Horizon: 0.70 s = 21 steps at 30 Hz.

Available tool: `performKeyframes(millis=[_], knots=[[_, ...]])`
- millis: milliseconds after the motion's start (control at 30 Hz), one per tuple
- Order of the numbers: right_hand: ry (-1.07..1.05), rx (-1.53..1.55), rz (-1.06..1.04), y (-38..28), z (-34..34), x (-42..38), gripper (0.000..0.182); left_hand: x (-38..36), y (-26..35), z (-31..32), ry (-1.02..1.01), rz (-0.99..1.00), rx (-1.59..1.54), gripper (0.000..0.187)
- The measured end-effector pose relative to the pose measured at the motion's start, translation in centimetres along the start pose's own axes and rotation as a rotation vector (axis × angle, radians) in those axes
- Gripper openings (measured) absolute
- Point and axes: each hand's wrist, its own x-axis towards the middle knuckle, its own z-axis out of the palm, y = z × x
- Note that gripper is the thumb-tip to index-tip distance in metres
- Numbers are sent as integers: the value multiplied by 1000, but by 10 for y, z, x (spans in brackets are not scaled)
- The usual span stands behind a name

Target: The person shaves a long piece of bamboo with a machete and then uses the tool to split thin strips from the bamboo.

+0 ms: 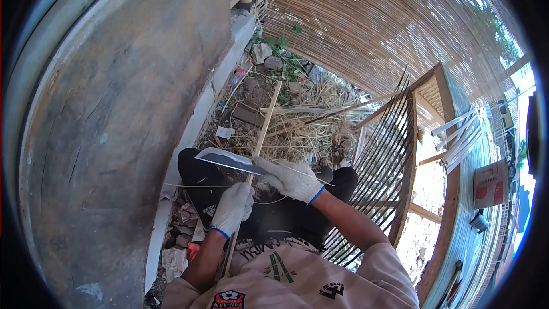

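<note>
My right hand, in a white glove with a blue cuff, is closed on the handle end of a large knife. The broad dark blade points left and lies across a long pale bamboo strip. Lower and to the left, my left hand, gloved the same way, is wrapped round the strip below the blade. The strip runs from the ground ahead down towards my body. A thin light strand crosses near my left hand; its full course is hidden.
A grey-brown wall panel stands left. Ahead lie straw shavings, stones and a dark block. At right are a slatted wooden frame and a bench with a cardboard box. A reed screen rises behind.
</note>
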Motion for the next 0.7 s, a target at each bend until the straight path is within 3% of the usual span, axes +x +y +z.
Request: performKeyframes(millis=[167, 233, 267, 367, 533, 700], knots=[[30, -84, 84, 32, 13, 18, 55, -15, -11, -9, 2, -71, 54, 26], [-10, -43, 257, 56, 3, 25, 55, -30, -20, -10, -21, -143, 74, 26], [99, -47, 154, 60, 8, 23, 53, -31, -19, -11, -24, -143, 64, 26], [-64, -97, 239, 63, -7, 22, 55, -41, -28, -14, -46, -183, 53, 25], [174, -92, 281, 139, 5, 41, 47, -85, -31, -30, -40, -264, 71, 25], [358, -26, 602, 184, -21, 40, 52, -112, -36, -48, 41, -192, 151, 23]])
